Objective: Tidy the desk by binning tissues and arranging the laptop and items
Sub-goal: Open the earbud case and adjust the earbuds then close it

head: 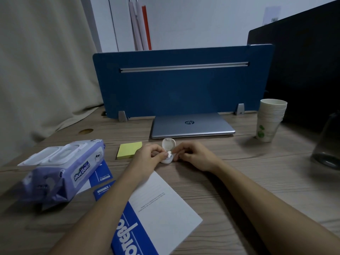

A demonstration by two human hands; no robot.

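A shut silver laptop [192, 125] lies at the back of the wooden desk [257, 181], against a blue divider panel [174, 81]. Just in front of it stands a small white earbud case [168, 144] with its lid up. My left hand [150, 157] grips the case's body from the left, thumb on an earbud at its mouth. My right hand [193, 155] pinches the case from the right. A yellow sticky-note pad [128, 150] lies left of my hands. A purple wet-wipe pack [62, 172] sits at the left. No loose tissues are in view.
A white and blue booklet [161, 214] lies under my left forearm, with small blue cards [102, 174] beside the wipe pack. A stack of paper cups [269, 120] stands at the right, a dark glass vessel [327, 142] further right. A curtain [40, 61] hangs at left.
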